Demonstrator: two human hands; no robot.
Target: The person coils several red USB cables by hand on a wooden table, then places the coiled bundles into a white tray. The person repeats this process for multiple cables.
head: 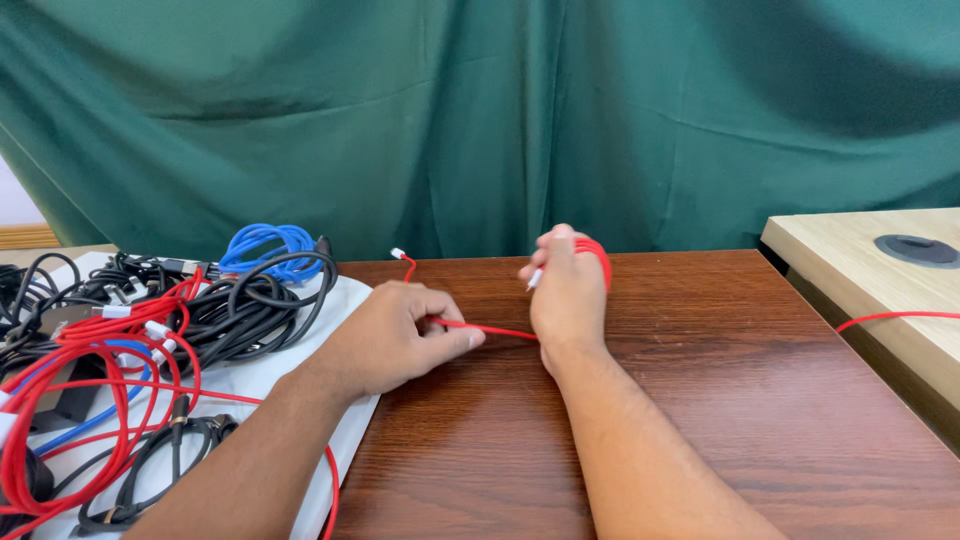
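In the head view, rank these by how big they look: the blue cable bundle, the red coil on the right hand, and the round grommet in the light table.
1. Blue cable bundle, largest.
2. Round grommet, clearly smaller.
3. Red coil, smallest, though the right hand hides part of it, so ranks 2 and 3 are unsure.

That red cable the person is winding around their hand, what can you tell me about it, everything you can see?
The thin red cable looks like smooth, flexible plastic-coated cord. Several loops are wrapped around the fingers of the right hand, where a small white plug tip sticks out. A straight, taut stretch runs from that hand to the left hand, which pinches it between thumb and fingers. Beyond the left hand, a short curled tail rises to a white connector end above the dark brown wooden table.
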